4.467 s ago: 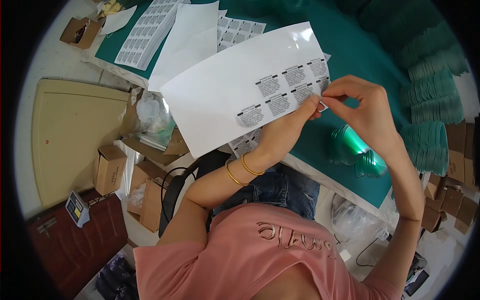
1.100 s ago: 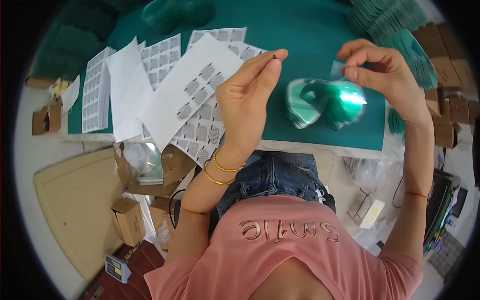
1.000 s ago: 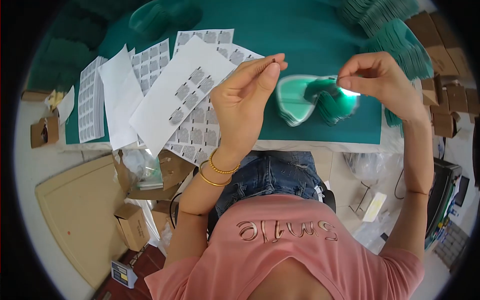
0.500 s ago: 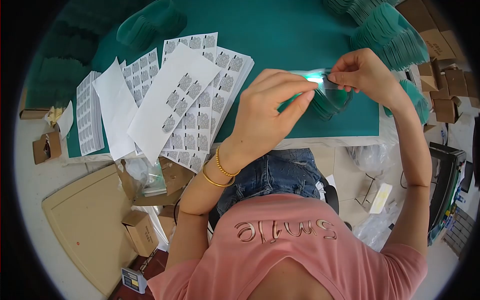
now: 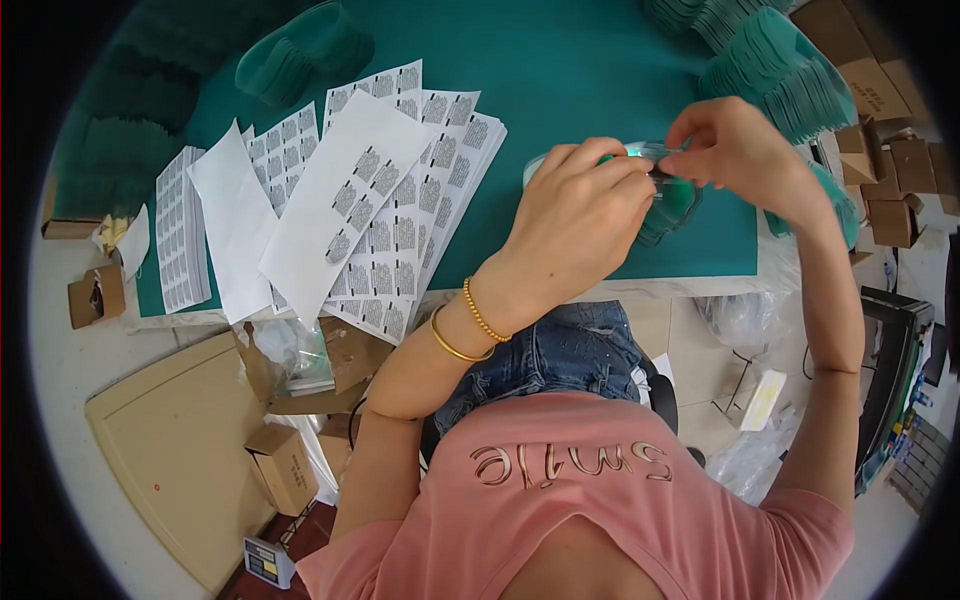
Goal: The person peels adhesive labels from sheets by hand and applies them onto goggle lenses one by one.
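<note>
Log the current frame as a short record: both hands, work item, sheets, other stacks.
left hand: over the stack of goggle-shaped green pieces
right hand: at the same stack, close to the left; whether it pinches a label is unclear
work item: that stack, on the green tabletop, partly hidden by the hands
top sheet: mostly blank, a few printed labels
under it: more label sheets
other stacks: green pieces, upper left and upper right

Big beige panel (image 5: pixel 170 460) off left, small cardboard box (image 5: pixel 286 472) beside it, crumpled clear plastic (image 5: pixel 742 468) on the floor, bunch of brown boxes (image 5: pixel 878 90) far right.
</note>
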{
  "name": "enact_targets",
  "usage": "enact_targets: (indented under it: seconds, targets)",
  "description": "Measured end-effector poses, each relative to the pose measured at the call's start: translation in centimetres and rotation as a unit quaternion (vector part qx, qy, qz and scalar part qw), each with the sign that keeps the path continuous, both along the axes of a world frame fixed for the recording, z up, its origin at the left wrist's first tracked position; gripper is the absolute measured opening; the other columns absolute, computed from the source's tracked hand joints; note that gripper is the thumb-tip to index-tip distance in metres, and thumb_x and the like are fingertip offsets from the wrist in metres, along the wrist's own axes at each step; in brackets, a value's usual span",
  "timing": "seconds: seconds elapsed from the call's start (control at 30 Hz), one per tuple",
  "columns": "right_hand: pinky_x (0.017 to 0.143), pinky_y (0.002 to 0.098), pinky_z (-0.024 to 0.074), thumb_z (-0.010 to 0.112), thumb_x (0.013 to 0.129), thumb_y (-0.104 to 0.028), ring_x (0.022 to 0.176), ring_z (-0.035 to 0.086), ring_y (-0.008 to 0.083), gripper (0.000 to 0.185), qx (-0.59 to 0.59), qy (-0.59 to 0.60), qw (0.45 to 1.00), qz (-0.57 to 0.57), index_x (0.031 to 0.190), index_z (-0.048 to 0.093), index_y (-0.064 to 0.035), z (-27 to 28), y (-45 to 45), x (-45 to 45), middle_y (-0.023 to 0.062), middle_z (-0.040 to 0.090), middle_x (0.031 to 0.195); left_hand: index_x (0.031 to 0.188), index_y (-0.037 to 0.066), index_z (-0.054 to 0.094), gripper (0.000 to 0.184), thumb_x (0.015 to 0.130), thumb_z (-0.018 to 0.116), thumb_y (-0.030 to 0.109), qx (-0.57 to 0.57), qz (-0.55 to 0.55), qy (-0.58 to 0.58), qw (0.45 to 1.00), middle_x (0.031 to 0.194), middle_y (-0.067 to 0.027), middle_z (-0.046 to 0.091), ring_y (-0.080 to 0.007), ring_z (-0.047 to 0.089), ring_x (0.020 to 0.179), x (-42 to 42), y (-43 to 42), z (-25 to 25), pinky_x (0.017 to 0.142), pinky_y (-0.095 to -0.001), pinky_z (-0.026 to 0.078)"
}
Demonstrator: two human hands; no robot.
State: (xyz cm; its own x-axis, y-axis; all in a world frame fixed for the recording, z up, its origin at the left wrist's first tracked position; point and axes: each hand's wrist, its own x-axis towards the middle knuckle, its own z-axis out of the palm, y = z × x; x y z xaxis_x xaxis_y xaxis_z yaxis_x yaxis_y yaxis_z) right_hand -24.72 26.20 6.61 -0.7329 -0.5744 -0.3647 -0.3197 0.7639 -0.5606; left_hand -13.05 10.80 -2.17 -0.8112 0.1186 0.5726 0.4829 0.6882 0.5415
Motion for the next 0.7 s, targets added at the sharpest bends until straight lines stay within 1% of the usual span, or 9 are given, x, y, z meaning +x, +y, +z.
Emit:
enact_targets:
  seconds: [0.07,0.13,0.2,0.27,0.37,0.43,0.5,0.67,0.7]
  targets:
    - [0.056,0.028,0.049,0.075,0.08,-0.02,0.062,0.062,0.0147,0.041,0.032,0.116,0.993,-0.008,0.107,0.064,0.0084,1.3,0.2,-0.6,0.011,0.065,0.072,0.086,0.002,0.068,0.009,0.081,0.066,0.009,-0.011,0.001,-0.004,1.0,0.102,-0.0065,0.069,-0.0251,0.061,0.099,0.0,0.0,0.2,0.081,-0.0375,0.047]
    - [0.056,0.0278,0.049,0.073,0.083,-0.021,0.062,0.062,0.0138,0.041,-0.019,0.212,0.977,0.027,0.109,0.064,0.0089,1.6,0.0,-3.0,0.0099,0.064,0.072,0.085,0.002,0.068,0.009,0.081,0.065,0.009,-0.018,0.002,-0.014,1.0,0.101,-0.0068,0.069,-0.0251,0.061,0.099,0.1,0.1,0.5,0.081,-0.038,0.047]
    - [0.057,0.0274,0.0492,0.07,0.085,-0.021,0.062,0.061,0.0128,0.034,-0.066,0.235,0.969,0.049,0.105,0.066,0.0064,2.6,-3.0,-3.8,0.0089,0.065,0.072,0.084,0.004,0.067,0.008,0.081,0.065,0.01,-0.046,-0.004,-0.033,0.998,0.1,-0.0077,0.068,-0.0255,0.061,0.099,0.0,-0.3,0.9,0.08,-0.0389,0.046]
    - [0.058,0.0273,0.0493,0.068,0.087,-0.021,0.062,0.061,0.012,0.027,-0.168,0.197,0.958,0.125,0.1,0.068,0.0032,2.3,-7.5,-5.0,0.0078,0.065,0.072,0.083,0.004,0.066,0.007,0.08,0.065,0.011,-0.029,0.016,-0.015,0.999,0.101,-0.0075,0.068,-0.0258,0.061,0.099,0.2,-0.3,0.6,0.081,-0.0384,0.046]
    - [0.064,0.0319,0.0532,0.068,0.084,-0.016,0.069,0.067,0.0201,0.02,-0.198,0.206,0.923,0.257,0.095,0.069,0.0003,0.1,-15.5,-5.6,0.0118,0.069,0.077,0.082,0.006,0.065,0.004,0.081,0.065,0.01,0.045,0.02,-0.002,0.999,0.103,-0.0069,0.067,-0.0252,0.06,0.099,1.2,-0.4,0.8,0.084,-0.0379,0.046]
    - [0.071,0.0367,0.0545,0.066,0.083,-0.015,0.076,0.068,0.0277,0.018,-0.228,0.283,0.879,0.308,0.095,0.069,-0.0007,-2.4,-20.9,-6.5,0.0141,0.07,0.084,0.084,0.005,0.066,0.006,0.081,0.066,0.009,0.076,0.041,0.01,0.996,0.102,-0.0071,0.067,-0.0257,0.06,0.099,2.3,-1.3,1.3,0.084,-0.0373,0.046]
    - [0.075,0.034,0.054,0.066,0.085,-0.012,0.081,0.068,0.0262,0.021,-0.24,0.332,0.866,0.285,0.102,0.067,0.0006,-3.9,-25.7,-6.3,0.0136,0.07,0.088,0.088,0.004,0.068,0.01,0.08,0.068,0.007,0.115,0.073,0.018,0.99,0.101,-0.0085,0.067,-0.0274,0.062,0.099,3.5,-2.4,1.6,0.084,-0.0375,0.048]
    - [0.082,0.0365,0.0537,0.07,0.084,-0.021,0.087,0.067,0.0293,0.029,-0.267,0.407,0.827,0.281,0.108,0.067,-0.0031,-3.4,-33.6,-5.2,0.014,0.069,0.095,0.093,0.001,0.069,0.012,0.081,0.067,0.003,0.166,0.172,0.025,0.971,0.101,-0.0105,0.069,-0.0283,0.064,0.096,7.0,-6.3,2.7,0.084,-0.0371,0.051]
    - [0.083,0.0376,0.0539,0.071,0.083,-0.024,0.089,0.067,0.0301,0.033,-0.218,0.434,0.831,0.27,0.109,0.067,-0.0039,-3.9,-35.1,-5.1,0.0141,0.069,0.098,0.093,0.001,0.069,0.011,0.082,0.067,0.004,0.182,0.184,0.013,0.966,0.101,-0.0105,0.069,-0.0282,0.064,0.096,7.5,-6.8,2.8,0.084,-0.0368,0.051]
